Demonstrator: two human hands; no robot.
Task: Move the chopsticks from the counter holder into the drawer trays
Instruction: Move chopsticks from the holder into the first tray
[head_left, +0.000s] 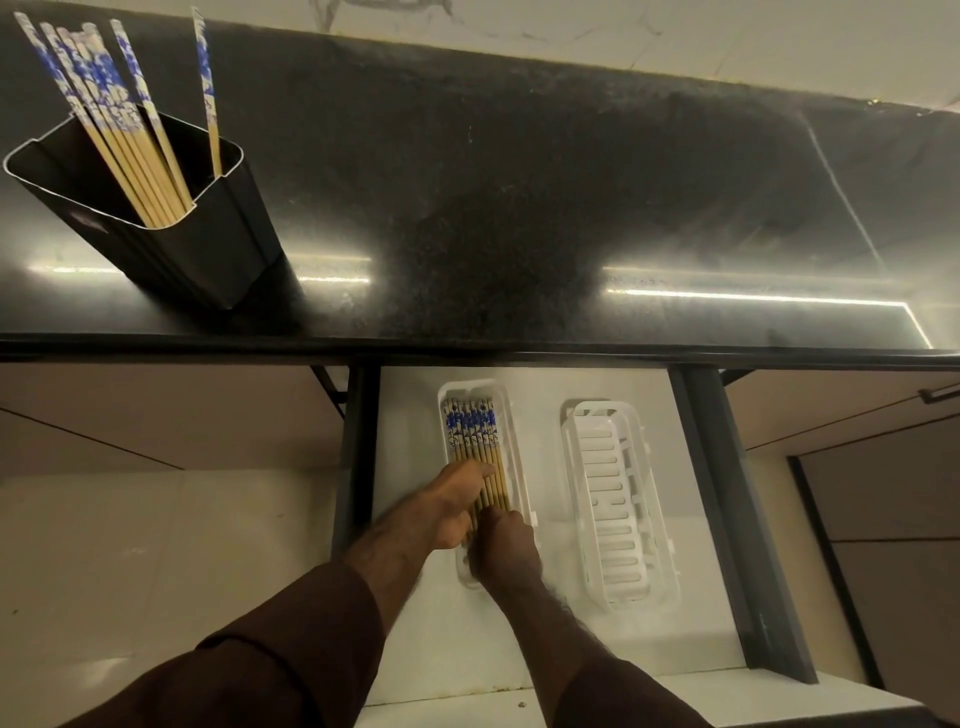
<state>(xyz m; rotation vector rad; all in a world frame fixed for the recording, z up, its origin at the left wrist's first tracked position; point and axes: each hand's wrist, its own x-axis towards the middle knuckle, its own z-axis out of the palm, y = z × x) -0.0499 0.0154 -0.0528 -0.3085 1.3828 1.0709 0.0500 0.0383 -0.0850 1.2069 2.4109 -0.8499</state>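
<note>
Both hands down in open drawer (415, 613). Left hand (448, 506) lying across chopstick bundle (474, 441) in left tray (514, 447), fingers reaching over sticks; right hand (503, 552) curling at near ends, exact grip hard to tell. Right tray (613, 499) sitting unfilled. More chopsticks (111, 119) waiting in black holder (208, 218) on counter (519, 182). Risk: uneven squaring push riding sticks over one another, or sliding light tray.
</note>
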